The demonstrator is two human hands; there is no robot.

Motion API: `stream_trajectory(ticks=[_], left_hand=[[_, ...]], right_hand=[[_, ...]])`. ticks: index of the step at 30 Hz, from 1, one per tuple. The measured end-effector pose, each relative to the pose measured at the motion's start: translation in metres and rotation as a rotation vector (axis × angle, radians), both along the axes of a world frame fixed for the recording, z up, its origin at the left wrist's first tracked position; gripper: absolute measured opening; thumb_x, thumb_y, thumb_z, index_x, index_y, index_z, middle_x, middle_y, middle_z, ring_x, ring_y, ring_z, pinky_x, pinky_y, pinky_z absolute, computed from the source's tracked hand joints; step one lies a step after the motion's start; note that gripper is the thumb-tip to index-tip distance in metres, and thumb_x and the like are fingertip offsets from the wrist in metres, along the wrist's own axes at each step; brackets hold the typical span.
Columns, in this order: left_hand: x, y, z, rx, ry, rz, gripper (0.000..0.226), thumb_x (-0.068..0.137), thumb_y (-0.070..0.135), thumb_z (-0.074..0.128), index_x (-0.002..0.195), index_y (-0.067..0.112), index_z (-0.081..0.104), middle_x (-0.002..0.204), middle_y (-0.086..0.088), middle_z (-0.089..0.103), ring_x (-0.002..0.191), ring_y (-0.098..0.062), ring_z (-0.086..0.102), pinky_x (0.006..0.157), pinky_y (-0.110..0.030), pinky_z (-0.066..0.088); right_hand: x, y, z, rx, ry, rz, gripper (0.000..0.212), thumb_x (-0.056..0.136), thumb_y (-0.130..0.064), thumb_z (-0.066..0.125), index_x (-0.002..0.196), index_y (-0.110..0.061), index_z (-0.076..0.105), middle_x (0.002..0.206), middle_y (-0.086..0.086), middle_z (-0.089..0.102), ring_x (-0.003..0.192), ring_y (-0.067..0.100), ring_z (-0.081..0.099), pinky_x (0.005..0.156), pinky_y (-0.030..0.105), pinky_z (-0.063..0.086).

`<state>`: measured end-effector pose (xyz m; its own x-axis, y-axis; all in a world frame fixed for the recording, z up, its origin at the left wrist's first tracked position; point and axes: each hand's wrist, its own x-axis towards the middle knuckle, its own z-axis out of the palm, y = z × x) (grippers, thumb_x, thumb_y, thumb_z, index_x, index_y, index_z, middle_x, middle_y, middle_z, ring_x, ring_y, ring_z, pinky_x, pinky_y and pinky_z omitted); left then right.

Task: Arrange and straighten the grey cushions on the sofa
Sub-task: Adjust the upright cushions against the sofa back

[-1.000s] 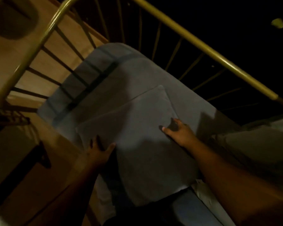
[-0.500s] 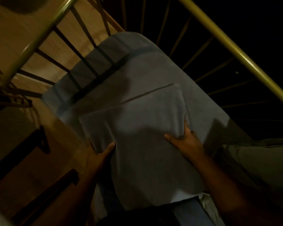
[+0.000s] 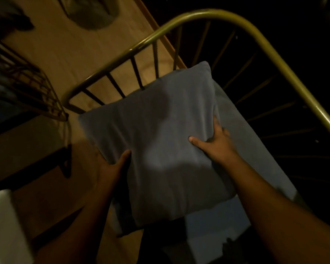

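A square grey cushion (image 3: 156,134) fills the middle of the head view, lifted off the sofa and tilted toward me. My left hand (image 3: 114,166) grips its lower left edge, thumb on top. My right hand (image 3: 215,141) clamps its right edge, thumb pressed into the front, fingers hidden behind. Under and to the right of it lies the grey seat cushion (image 3: 251,149) of the sofa. The room is dim and part of the cushion is in shadow.
The sofa's brass tube frame (image 3: 213,16) with thin dark spindles curves round behind the cushion. Wooden floor (image 3: 69,50) lies to the left, with a wire rack (image 3: 27,82) at the far left. A white object (image 3: 2,225) sits at the bottom left corner.
Both hands have closed on the cushion's edges and raised it off the seat toward the sofa's rail. The camera has swung, so the frame now arches overhead.
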<state>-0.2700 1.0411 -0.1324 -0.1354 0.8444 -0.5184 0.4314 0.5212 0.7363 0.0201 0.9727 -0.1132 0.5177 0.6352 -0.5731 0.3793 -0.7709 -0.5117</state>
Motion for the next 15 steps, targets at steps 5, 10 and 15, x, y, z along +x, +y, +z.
stream_trajectory(ticks=[5, 10, 15], left_hand=[[-0.020, 0.032, -0.027, -0.029, 0.033, 0.049, 0.115, 0.055, 0.069, 0.073, 0.145, 0.035, 0.011, 0.153, -0.001, 0.028, 0.137, -0.027, 0.034, 0.109, -0.054, 0.031], [-0.021, 0.056, -0.042, -0.001, 0.062, -0.012, 0.110, 0.063, 0.062, 0.073, 0.146, 0.036, 0.005, 0.154, -0.002, 0.026, 0.135, -0.026, 0.035, 0.108, -0.044, 0.033], [-0.019, 0.065, -0.045, 0.033, 0.077, -0.045, 0.110, 0.059, 0.067, 0.072, 0.145, 0.039, 0.008, 0.152, -0.003, 0.030, 0.132, -0.026, 0.040, 0.101, -0.037, 0.033]], right_hand=[[-0.007, 0.064, -0.025, 0.017, -0.006, 0.151, 0.108, 0.058, -0.078, 0.063, 0.143, -0.050, 0.002, 0.148, 0.013, 0.031, 0.128, 0.042, 0.038, 0.101, 0.061, 0.037], [-0.001, 0.107, -0.045, 0.047, 0.017, 0.135, 0.108, 0.061, -0.074, 0.067, 0.145, -0.046, 0.006, 0.150, 0.007, 0.034, 0.130, 0.036, 0.040, 0.103, 0.057, 0.037], [0.006, 0.125, -0.049, 0.072, -0.013, 0.161, 0.107, 0.062, -0.074, 0.065, 0.146, -0.040, 0.010, 0.152, 0.004, 0.032, 0.133, 0.032, 0.038, 0.104, 0.052, 0.036]])
